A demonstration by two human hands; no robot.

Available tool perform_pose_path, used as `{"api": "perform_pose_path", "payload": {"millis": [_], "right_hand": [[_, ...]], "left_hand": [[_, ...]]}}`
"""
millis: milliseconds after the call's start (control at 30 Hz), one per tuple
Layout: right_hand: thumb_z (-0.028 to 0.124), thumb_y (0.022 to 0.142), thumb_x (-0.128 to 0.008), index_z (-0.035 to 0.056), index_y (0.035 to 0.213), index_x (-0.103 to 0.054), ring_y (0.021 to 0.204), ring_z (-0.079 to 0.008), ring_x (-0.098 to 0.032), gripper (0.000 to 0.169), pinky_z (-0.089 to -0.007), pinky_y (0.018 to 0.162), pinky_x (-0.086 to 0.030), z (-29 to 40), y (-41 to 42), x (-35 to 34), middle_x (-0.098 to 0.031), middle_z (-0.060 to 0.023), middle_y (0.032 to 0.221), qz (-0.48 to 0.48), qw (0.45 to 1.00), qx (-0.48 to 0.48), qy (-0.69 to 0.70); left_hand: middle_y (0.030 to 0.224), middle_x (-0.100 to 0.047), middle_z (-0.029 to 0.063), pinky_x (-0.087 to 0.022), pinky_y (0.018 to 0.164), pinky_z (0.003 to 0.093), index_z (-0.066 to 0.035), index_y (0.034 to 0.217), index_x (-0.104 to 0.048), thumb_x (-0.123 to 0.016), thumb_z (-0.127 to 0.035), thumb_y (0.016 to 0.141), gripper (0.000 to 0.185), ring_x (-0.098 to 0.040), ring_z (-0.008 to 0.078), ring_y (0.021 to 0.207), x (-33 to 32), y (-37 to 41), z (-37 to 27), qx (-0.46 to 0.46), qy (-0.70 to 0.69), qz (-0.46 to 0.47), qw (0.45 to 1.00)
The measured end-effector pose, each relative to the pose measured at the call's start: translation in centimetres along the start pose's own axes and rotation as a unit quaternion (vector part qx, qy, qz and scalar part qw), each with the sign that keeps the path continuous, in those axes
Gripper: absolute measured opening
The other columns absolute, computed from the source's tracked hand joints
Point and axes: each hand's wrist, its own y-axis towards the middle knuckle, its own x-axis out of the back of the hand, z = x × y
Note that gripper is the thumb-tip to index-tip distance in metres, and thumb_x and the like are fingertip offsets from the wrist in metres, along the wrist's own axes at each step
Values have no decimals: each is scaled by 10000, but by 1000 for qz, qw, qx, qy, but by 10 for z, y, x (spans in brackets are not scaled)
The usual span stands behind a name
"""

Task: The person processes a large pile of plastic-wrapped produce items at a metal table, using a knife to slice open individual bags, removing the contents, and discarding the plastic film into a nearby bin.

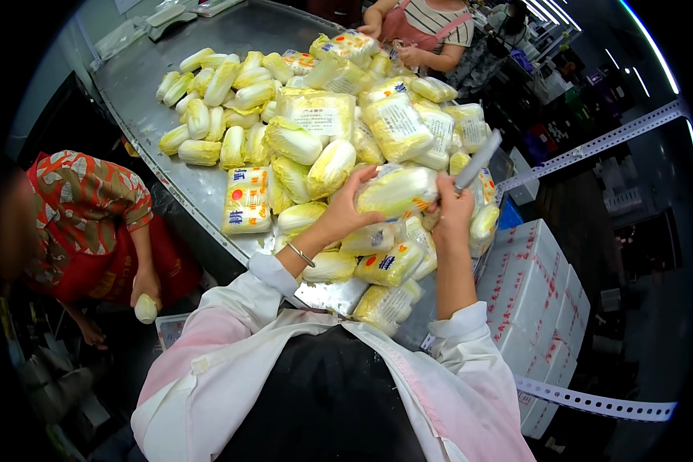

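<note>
My left hand (349, 202) grips the left end of a napa cabbage (397, 192), which seems partly covered by clear printed plastic. At the cabbage's right end is my right hand (453, 211), closed around a knife whose blade (479, 160) points up and to the right. Below the held cabbage lie bagged cabbages (390, 263) with printed film. A printed bag of cabbage (246, 200) rests to the left of my left hand. Bare cabbages (293, 140) and labelled packs (397, 125) are heaped just beyond my hands.
The metal table (144, 110) carries the heap. A person (101, 231) on the left holds a small cabbage (146, 309); another person (424, 29) handles packs at the far side. White printed boxes (520, 277) are stacked at right, beside perforated metal rails (595, 397).
</note>
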Motion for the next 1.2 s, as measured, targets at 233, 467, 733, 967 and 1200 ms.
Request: {"api": "perform_pose_path", "payload": {"millis": [233,467,733,967,1200], "right_hand": [[206,948,-604,104,861,-528,497,-82,-429,154,-287,474,-393,-11,27,18,-512,20,663,-45,974,-99,199],[207,976,-529,95,856,-540,494,-73,-405,165,-254,471,-400,-44,32,47,-489,27,664,-74,938,-132,313],[232,986,-508,128,825,-541,490,-61,-386,194,-229,470,-355,-55,9,31,-453,58,618,-65,870,-165,460],[227,978,-511,145,804,-545,508,-59,-418,196,-221,493,-388,-39,22,35,-445,71,601,-75,876,-125,460],[169,952,-571,41,811,-487,490,-96,-481,208,-253,486,-409,-17,26,-13,-520,-21,644,-146,980,120,56]], "left_hand": [[1212,-603,76,-500,855,273,-5,1380,-383,-714,-312,891,666,-596,136,1006,-11,11,-13,142,-134,62,979],[934,-609,51,-379,578,221,-35,963,-602,-513,-500,974,473,-464,100,628,-7,18,10,294,-345,128,882],[638,-572,48,-473,724,254,-46,684,-566,-521,-215,960,327,-572,144,680,-44,20,-54,228,-569,-121,781],[632,-595,60,-532,709,385,-45,649,-557,-523,-155,896,273,-629,224,648,-45,-4,3,186,-177,109,960],[591,-573,143,-479,561,388,-28,650,-563,-590,-322,891,381,-610,265,579,-77,-10,-1,-39,288,110,950]]}}
